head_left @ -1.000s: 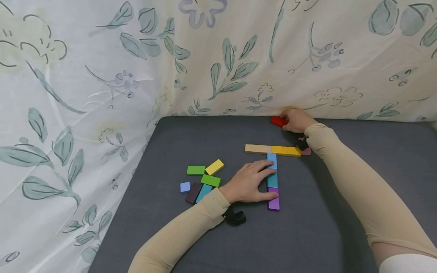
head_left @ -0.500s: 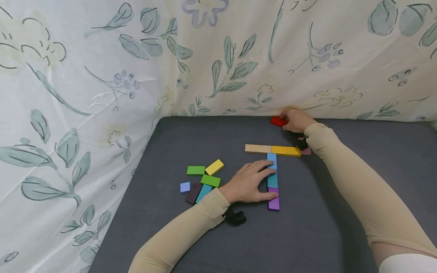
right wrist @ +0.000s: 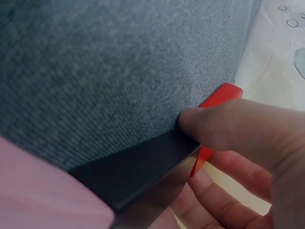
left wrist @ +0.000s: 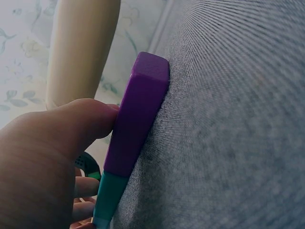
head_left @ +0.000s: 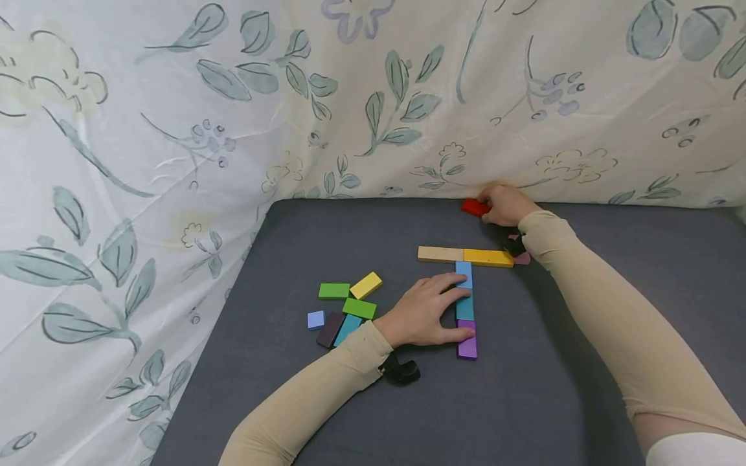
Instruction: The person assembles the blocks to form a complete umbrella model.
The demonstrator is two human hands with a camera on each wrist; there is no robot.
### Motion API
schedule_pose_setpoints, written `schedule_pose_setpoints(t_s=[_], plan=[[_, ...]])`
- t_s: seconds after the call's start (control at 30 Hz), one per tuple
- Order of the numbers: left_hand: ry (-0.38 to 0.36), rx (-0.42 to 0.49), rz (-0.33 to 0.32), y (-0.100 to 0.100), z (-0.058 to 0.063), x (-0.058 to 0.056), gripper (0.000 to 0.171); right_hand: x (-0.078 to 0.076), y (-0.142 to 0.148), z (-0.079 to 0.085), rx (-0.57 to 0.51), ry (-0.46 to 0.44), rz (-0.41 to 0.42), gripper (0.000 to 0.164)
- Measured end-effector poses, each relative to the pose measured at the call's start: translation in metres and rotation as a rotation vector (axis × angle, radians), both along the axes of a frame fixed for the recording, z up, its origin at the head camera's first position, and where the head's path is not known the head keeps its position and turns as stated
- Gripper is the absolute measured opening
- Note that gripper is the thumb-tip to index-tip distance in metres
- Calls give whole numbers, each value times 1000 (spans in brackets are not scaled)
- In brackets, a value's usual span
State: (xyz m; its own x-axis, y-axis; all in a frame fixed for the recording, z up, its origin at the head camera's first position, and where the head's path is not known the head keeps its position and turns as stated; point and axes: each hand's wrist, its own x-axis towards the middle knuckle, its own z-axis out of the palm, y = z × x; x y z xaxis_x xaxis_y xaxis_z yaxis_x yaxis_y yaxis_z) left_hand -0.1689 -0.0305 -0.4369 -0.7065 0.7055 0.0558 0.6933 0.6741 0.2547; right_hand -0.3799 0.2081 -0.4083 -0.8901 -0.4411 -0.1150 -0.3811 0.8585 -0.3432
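Note:
My left hand (head_left: pixel 424 314) lies with fingers spread along a column of wooden blocks. Its fingertips touch the light blue block (head_left: pixel 463 266) and the teal block (head_left: pixel 465 309). The thumb rests on the purple block (left wrist: pixel 136 114). At the table's back edge, my right hand (head_left: pixel 508 206) pinches a black block (right wrist: pixel 143 164) between thumb and fingers, right at the end of a red block (right wrist: pixel 221 95). From the head view that black block is hidden under the hand. A pink block (right wrist: pixel 43 191) fills the near corner of the right wrist view.
A tan block (head_left: pixel 441 254) and an orange-yellow block (head_left: pixel 489 258) form a row across the column's top. Left of my left hand lie loose green (head_left: pixel 335 291), yellow (head_left: pixel 366 285), blue (head_left: pixel 316 320) and dark (head_left: pixel 331 329) blocks. A floral cloth (head_left: pixel 361 116) hangs behind the table.
Both hands and the blocks stay in place. Only the hanging cloth shifts slightly on the left.

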Motion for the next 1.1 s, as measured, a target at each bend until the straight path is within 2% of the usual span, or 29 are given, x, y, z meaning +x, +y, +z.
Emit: schedule_pose_setpoints(t_s=[0.2,0.37,0.6,0.8,0.9,1.1], plan=[[-15,-3,1,-1,0,0,72,2,0,1,-1,-3,2,49],[-24,-1,0,-1,0,-1,73,6,6,10,-31,-33,-23,51],[-24,-1,-1,1,1,-3,73,20,26,22,-85,-27,-60,51],[-23,-10,2,2,-2,-4,73,43,48,20,-131,-36,-104,53],[-26,-10,5,1,-2,-4,73,57,57,18,-141,-12,-115,53],[-27,-3,3,1,-2,-2,73,90,57,18,-137,28,-139,57]])
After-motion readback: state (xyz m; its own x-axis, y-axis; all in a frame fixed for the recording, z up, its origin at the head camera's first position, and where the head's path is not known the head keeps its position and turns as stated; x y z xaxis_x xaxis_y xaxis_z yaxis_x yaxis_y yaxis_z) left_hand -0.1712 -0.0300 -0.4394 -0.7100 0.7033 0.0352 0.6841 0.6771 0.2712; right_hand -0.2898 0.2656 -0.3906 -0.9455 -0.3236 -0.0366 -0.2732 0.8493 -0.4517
